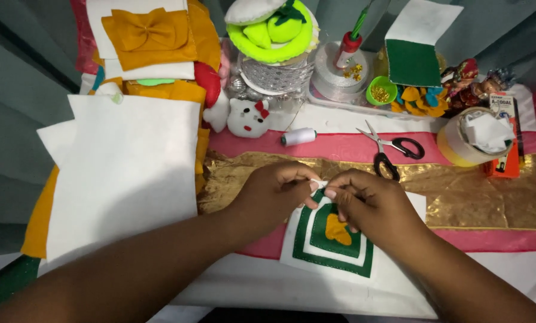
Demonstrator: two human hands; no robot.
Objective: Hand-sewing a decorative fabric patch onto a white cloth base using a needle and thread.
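Felt stack: white felt sheets (121, 173) are lying at the far left, over orange pieces, well apart from both hands.
Left hand: left hand (274, 194) is reaching in from the left, its fingers (308, 182) pressed together and pinching a small white scrap (319, 183).
White scrap: it is sitting right between the two hands, just above the top corner of the felt patch, with each hand about equally near.
Right hand: right hand (369, 203) is meeting the left from the right, its fingers (334, 191) curled and pinching the same scrap from that side.
Felt patch: white square felt patch (331, 242) with nested green borders and an orange shape is lying tilted on the tabletop (489, 197), directly under and toward the body from the fingers.
Scissors: black-handled scissors (393, 152) are resting just beyond the right hand.
Thread spool: white thread spool (299, 137) is lying beyond the left hand.
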